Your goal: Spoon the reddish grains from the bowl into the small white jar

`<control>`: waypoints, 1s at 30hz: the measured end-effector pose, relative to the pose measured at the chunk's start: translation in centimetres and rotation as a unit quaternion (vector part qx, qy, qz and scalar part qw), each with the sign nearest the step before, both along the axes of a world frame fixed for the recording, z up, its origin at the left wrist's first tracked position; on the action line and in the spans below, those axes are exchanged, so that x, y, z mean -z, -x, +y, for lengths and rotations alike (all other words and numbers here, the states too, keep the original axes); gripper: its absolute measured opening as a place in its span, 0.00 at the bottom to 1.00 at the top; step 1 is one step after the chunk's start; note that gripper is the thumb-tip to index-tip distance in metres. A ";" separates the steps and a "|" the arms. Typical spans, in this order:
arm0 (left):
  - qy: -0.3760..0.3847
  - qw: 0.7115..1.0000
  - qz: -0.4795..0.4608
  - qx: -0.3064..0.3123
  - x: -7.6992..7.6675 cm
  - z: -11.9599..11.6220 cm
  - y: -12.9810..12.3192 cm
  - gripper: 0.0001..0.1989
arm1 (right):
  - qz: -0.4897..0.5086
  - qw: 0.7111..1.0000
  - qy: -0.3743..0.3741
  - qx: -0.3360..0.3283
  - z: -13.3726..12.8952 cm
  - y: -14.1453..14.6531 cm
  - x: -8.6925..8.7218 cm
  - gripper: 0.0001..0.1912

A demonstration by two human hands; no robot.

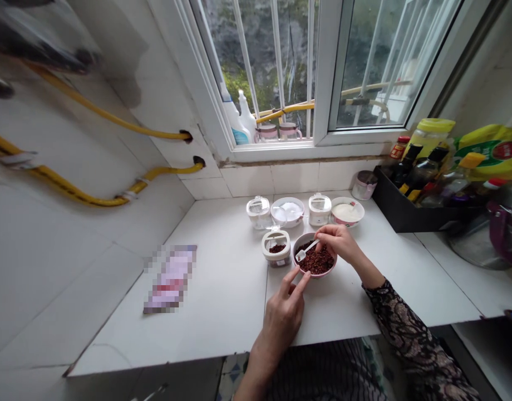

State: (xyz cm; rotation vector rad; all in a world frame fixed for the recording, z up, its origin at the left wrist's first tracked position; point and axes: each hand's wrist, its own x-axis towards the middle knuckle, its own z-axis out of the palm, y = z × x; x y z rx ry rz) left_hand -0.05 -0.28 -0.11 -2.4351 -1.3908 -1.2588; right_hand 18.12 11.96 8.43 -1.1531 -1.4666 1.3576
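Observation:
My right hand (pixel 336 243) pinches the handle of a small white spoon (pixel 303 253), its bowl over the near left part of a bowl (pixel 326 275) of dark reddish-brown grains (pixel 316 260). With fingers stretched out, my left hand (pixel 286 306) rests its fingertips at the bowl's near rim. Just left of the bowl stands a clear jar (pixel 276 257) with a white rim and a raised lid, some of the same dark grains inside. Behind are two similar jars, one at left (pixel 259 214) and one at right (pixel 320 210).
A bowl of white powder (pixel 288 211) and a bowl of cream-coloured grains (pixel 348 213) stand at the back. A black box of bottles (pixel 395 209) and a metal pot (pixel 477 239) are at right. A blurred purple packet (pixel 172 278) lies at left, below yellow pipes (pixel 84 192).

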 end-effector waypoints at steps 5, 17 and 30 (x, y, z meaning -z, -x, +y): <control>0.002 1.000 -0.001 0.004 0.0 0.0 0.1 0.30 | 0.039 0.999 0.020 0.015 0.5 -0.3 0.0 0.12; -0.001 1.000 -0.008 0.002 0.3 0.1 0.0 0.32 | -0.062 0.953 -0.295 0.039 -2.2 3.6 0.6 0.10; 0.010 1.000 -0.003 0.005 0.1 0.0 0.1 0.31 | -0.229 0.936 -0.264 0.049 0.2 -0.8 0.1 0.10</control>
